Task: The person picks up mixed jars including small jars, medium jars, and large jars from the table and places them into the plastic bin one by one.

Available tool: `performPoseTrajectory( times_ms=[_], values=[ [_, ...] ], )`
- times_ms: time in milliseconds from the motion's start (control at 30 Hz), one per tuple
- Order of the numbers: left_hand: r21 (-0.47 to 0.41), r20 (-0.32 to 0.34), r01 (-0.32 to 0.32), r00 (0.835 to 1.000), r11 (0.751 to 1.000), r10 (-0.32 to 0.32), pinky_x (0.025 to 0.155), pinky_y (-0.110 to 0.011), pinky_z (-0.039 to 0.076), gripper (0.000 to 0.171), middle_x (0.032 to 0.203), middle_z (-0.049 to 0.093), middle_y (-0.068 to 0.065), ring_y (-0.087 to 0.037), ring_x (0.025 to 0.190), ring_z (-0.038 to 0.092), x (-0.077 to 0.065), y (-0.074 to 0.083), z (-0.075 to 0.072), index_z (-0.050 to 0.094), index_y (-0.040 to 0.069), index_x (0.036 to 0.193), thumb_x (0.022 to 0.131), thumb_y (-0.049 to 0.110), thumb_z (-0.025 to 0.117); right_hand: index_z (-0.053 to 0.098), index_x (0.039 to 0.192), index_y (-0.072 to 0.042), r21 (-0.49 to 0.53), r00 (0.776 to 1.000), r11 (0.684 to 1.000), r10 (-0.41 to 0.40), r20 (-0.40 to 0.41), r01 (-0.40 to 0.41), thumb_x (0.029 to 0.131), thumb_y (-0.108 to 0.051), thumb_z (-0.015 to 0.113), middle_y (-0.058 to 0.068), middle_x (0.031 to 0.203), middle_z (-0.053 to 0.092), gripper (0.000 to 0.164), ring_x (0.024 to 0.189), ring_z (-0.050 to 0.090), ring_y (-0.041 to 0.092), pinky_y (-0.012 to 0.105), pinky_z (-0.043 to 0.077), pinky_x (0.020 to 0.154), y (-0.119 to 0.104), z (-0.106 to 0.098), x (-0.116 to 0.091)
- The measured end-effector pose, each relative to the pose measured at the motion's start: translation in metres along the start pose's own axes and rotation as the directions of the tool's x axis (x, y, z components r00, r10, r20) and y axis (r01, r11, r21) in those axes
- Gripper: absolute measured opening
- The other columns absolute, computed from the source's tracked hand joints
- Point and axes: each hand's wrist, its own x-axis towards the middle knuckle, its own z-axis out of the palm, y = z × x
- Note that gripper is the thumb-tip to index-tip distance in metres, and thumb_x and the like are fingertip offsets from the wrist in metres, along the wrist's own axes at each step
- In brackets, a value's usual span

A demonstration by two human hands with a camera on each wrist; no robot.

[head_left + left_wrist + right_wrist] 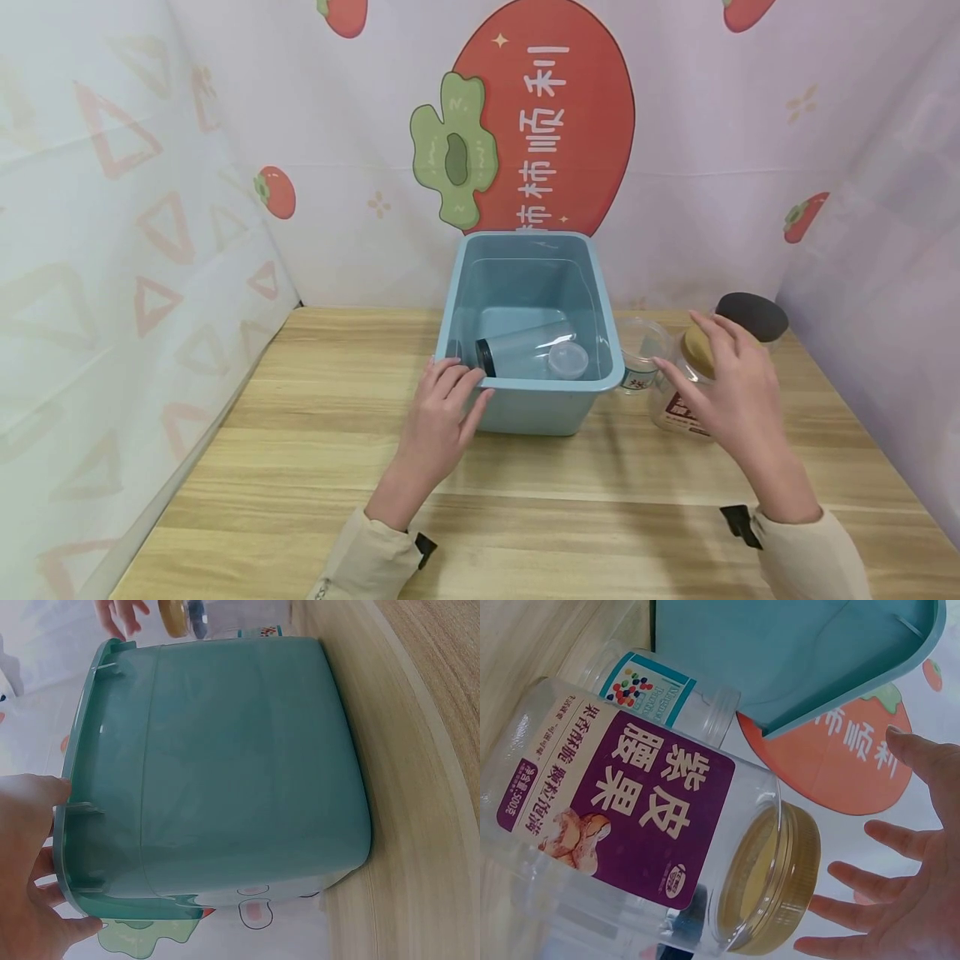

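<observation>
Right hand: open, fingers spread and thumb apart, gripping nothing. Beneath both hands lies a pale wood-grain tabletop. Directly ahead of the left hand stands a rectangular light-blue plastic bin; that hand's fingers curl over its near rim and grip it by the left corner.

Just below the right hand's fingers stands a large clear plastic jar with a purple label and gold screw lid, upright; contact with the lid cannot be confirmed. Beyond that hand, to its right, is a clear container with a dark oval lid, mostly hidden. Left of the right hand, beside the bin, stands a smaller clear jar with a blue-edged label.

Inside the bin, ahead of the left hand, a clear tapered cup with a black end lies on its side; nearer the right hand is a small round translucent piece.

Assessment: thumb and fingers should oppose across the lid's ribbed edge before any load is taken. Smooth plastic may slip. A straight lift would best spare the neighbouring containers, with the left hand steadying the rim.
</observation>
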Motion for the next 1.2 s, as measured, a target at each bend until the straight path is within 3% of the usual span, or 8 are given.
performPoseTrajectory(
  times_ms=[400, 633, 1200],
  values=[
    [0.001, 0.003, 0.002, 1.000, 1.000, -0.002, 0.112, -0.067, 0.045, 0.023, 0.104, 0.073, -0.013, -0.038, 0.115, 0.063, 0.002, 0.000, 0.000, 0.075, 0.001, 0.113, 0.095, 0.015, 0.080, 0.053, 0.149, 0.001, 0.004, 0.995, 0.995, 0.095, 0.033, -0.095, 0.085, -0.018, 0.086, 0.041, 0.146, 0.048, 0.075, 0.136, 0.042, 0.061, 0.080, 0.028, 0.111, 0.009, -0.009, -0.004],
    [-0.004, 0.003, 0.003, 1.000, 1.000, -0.003, 0.113, -0.066, 0.044, 0.023, 0.105, 0.072, -0.013, -0.038, 0.115, 0.063, 0.002, 0.000, -0.001, 0.075, 0.001, 0.112, 0.095, 0.015, 0.080, 0.053, 0.150, -0.001, -0.008, 0.990, 0.991, 0.137, 0.030, -0.137, 0.087, -0.023, 0.085, 0.041, 0.147, 0.046, 0.074, 0.137, 0.042, 0.061, 0.081, 0.028, 0.111, 0.015, -0.011, -0.005],
    [-0.004, -0.012, -0.003, 1.000, 1.000, 0.003, 0.113, -0.065, 0.045, 0.024, 0.105, 0.072, -0.013, -0.037, 0.116, 0.063, -0.001, 0.001, 0.000, 0.075, 0.000, 0.112, 0.093, 0.015, 0.081, 0.052, 0.150, 0.002, -0.015, 0.988, 0.988, 0.154, 0.000, -0.154, 0.086, -0.024, 0.086, 0.042, 0.147, 0.045, 0.077, 0.131, 0.043, 0.066, 0.080, 0.033, 0.106, 0.025, -0.011, -0.011]
  ],
)
